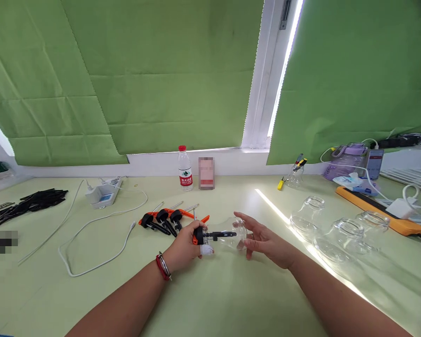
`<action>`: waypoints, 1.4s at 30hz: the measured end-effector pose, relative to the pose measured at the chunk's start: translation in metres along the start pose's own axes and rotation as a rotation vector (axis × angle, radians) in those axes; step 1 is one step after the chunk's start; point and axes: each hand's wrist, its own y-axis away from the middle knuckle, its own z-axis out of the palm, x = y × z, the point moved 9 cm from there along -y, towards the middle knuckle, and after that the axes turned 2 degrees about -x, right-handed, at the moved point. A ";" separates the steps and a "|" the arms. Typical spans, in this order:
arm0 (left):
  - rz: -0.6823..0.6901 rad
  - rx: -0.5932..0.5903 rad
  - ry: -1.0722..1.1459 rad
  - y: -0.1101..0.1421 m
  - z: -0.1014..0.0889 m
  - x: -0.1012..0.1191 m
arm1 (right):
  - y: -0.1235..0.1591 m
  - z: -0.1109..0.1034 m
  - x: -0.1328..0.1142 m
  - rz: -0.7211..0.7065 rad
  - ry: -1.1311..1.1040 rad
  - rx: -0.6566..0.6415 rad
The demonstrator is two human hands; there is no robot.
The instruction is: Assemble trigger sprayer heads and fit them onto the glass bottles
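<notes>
Clear glass, or something much like it, forms the jar (230, 223) held sideways over the near middle of the counter (231, 299). The person's left grip (185, 244) is closed around the black cap (198, 235) at the jar's mouth, while the right grip (263, 238) is curled about its wide end, to the right. One black stem (222, 234) already lies inside the jar, so this pair seems largely brought together; whether the cap is fully seated cannot be told. Just beyond the left grip, to the left, three more black-capped parts (162, 216) lie among orange pieces (187, 213), none of them in a jar. Three open jars (340, 238) stand upright to the right, without caps. By that count, one pairing looks well advanced, and three sets of parts remain apart.
</notes>
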 end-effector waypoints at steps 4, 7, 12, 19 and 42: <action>0.004 -0.034 -0.028 0.001 0.004 0.000 | -0.006 -0.003 0.020 0.112 -0.045 0.032; 0.004 -0.048 -0.051 0.001 0.005 0.001 | -0.008 -0.004 0.033 0.185 -0.043 0.039; 0.007 -0.035 -0.021 0.000 0.004 0.002 | -0.002 -0.003 0.010 0.073 -0.031 0.011; 0.007 -0.056 -0.020 0.001 0.007 0.001 | -0.006 -0.003 0.016 0.093 -0.031 0.022; 0.047 -0.060 -0.093 0.000 0.004 0.000 | -0.003 -0.001 0.009 0.037 -0.039 -0.006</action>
